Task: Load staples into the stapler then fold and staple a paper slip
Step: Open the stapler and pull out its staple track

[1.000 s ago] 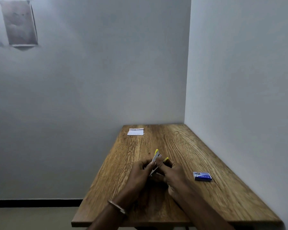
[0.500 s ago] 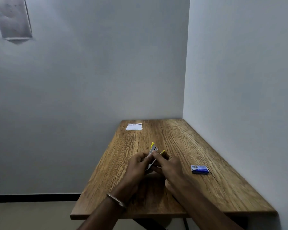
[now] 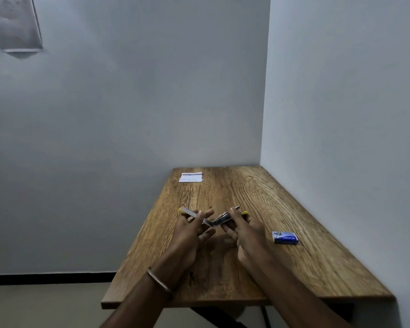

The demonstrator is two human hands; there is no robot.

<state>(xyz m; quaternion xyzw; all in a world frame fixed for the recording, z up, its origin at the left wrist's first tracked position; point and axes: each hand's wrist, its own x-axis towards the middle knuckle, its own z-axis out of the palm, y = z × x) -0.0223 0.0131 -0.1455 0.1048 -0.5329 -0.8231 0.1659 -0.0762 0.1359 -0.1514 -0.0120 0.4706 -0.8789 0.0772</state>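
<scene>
Holding one stapler (image 3: 219,220), two hands, opened wide.

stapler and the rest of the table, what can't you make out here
- Stapler, head view: whether staples sit inside is too small and blurred; both hands cover parts.
- Slip, far end of table: print too small to read.
- Blue box: label unreadable, contents hidden.
- Table legs: cut off by the bottom edge.

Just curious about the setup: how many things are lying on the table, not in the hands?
2. A paper slip lies at the far left corner; a blue box lies near the right hand. Nothing seems hidden.
</scene>
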